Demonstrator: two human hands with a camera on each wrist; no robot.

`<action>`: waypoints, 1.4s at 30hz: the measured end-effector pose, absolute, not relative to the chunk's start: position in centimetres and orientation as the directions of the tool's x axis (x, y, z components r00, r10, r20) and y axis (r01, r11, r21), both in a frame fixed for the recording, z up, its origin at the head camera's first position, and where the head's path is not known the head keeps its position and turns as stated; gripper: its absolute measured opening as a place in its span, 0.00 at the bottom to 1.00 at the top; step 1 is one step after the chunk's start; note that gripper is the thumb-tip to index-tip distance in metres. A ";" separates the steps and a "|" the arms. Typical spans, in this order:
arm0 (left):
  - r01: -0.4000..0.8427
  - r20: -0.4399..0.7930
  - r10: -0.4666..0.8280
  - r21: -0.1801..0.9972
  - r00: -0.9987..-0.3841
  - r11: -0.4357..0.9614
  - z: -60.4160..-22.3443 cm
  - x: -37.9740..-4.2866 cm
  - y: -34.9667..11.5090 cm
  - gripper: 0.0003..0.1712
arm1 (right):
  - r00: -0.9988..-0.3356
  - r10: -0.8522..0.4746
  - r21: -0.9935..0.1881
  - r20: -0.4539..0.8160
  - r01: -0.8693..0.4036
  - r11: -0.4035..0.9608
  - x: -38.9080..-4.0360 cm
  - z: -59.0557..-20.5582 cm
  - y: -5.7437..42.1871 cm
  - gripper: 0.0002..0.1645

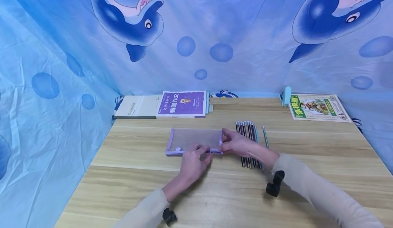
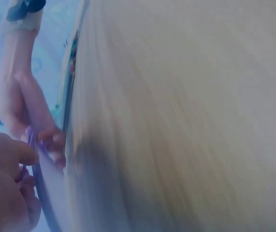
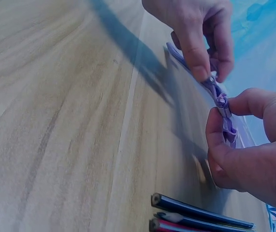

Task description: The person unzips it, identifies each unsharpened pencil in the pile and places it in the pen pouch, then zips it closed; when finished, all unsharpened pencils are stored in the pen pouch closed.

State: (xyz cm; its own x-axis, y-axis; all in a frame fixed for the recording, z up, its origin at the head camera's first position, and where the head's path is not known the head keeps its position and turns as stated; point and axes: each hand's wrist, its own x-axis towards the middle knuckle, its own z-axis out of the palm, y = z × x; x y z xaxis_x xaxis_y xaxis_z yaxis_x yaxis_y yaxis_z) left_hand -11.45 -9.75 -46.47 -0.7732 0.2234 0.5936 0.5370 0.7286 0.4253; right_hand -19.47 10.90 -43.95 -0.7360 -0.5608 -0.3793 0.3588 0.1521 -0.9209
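A translucent pencil case [image 1: 196, 137] with purple edging is held between the two hands over the middle of the table. My left hand [image 1: 192, 163] pinches its near edge close to the right corner, where the purple zipper [image 3: 221, 99] runs. Thumb and fingers of my right hand [image 1: 237, 142] grip the case's right end, with the zipper end between them in the right wrist view. Beneath the right wrist lies a row of several pencils [image 1: 245, 132], side by side. One green pencil [image 1: 265, 137] lies apart, to the right of the row.
At the back left lie a white book [image 1: 138, 107] and a purple book [image 1: 183, 104]. A green and white magazine [image 1: 320, 108] is at the back right, beside a light blue object [image 1: 286, 96]. A blue dolphin-print curtain [image 1: 215, 23] hangs behind the wooden table [image 1: 129, 173].
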 end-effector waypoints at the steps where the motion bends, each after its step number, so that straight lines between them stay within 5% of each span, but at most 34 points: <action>1: 0.531 0.588 0.216 0.437 -0.779 0.726 -46.5 -11.5 -10.2 0.17 | -0.736 -0.561 -0.921 -0.379 0.356 0.156 -19.5 -43.9 10.9 0.64; 15: 0.482 0.590 0.158 0.446 -0.792 0.754 -45.3 -11.6 -19.8 0.18 | -0.755 -0.516 -0.913 -0.404 0.304 0.270 -19.8 -43.1 12.1 0.65; 22: 0.473 0.626 0.167 0.361 -0.762 0.803 -45.6 -11.5 -23.6 0.17 | -0.756 -0.520 -0.917 -0.398 0.311 0.249 -19.9 -42.8 12.6 0.63; 35: 0.427 0.483 0.222 0.368 -0.847 0.826 -45.3 -10.6 -23.3 0.30 | -0.717 -0.544 -0.900 -0.436 0.364 0.242 -20.7 -42.8 12.2 0.60; 42: 0.590 0.403 0.448 0.371 -0.798 0.717 -44.3 -12.2 -19.9 0.33 | -0.730 -0.510 -0.889 -0.455 0.344 0.301 -20.9 -42.6 12.2 0.59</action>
